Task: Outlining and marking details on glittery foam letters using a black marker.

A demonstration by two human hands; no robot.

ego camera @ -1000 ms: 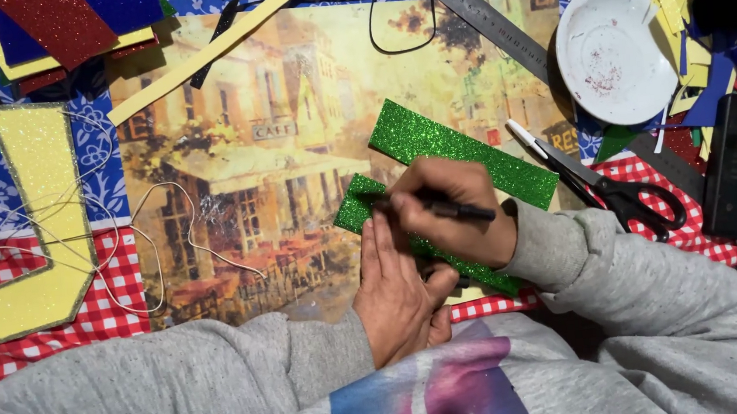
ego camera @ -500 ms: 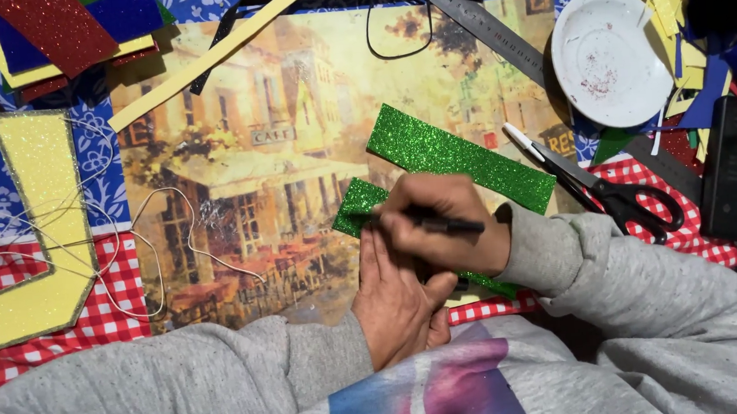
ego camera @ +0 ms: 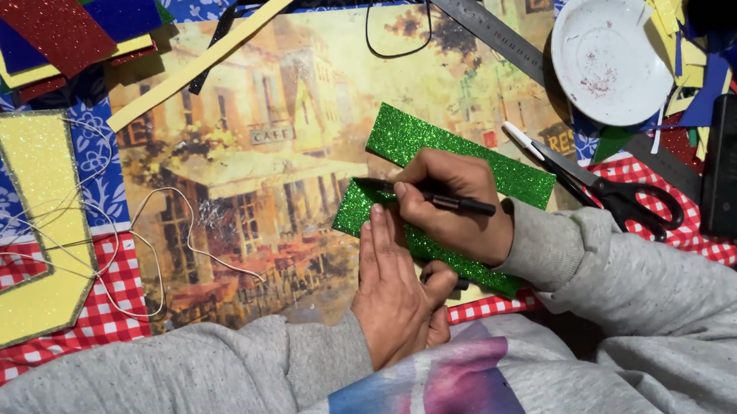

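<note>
Cluttered craft table (ego camera: 12,349) in red check and blue floral cloth, with a painted street-scene placemat (ego camera: 236,191) at its centre. On the placemat lie two green glitter foam strips (ego camera: 461,151). The left hand (ego camera: 397,288) lies flat and open on the nearer strip, pinning it. The right hand (ego camera: 452,205) grips a black pen (ego camera: 438,200), tip on that strip. Scissors (ego camera: 613,192) and a white plate (ego camera: 611,56) sit to the right

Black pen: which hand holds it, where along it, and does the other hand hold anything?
The right hand grips the black pen near its tip end. The left hand holds nothing; it lies flat on a green glitter strip.
</note>
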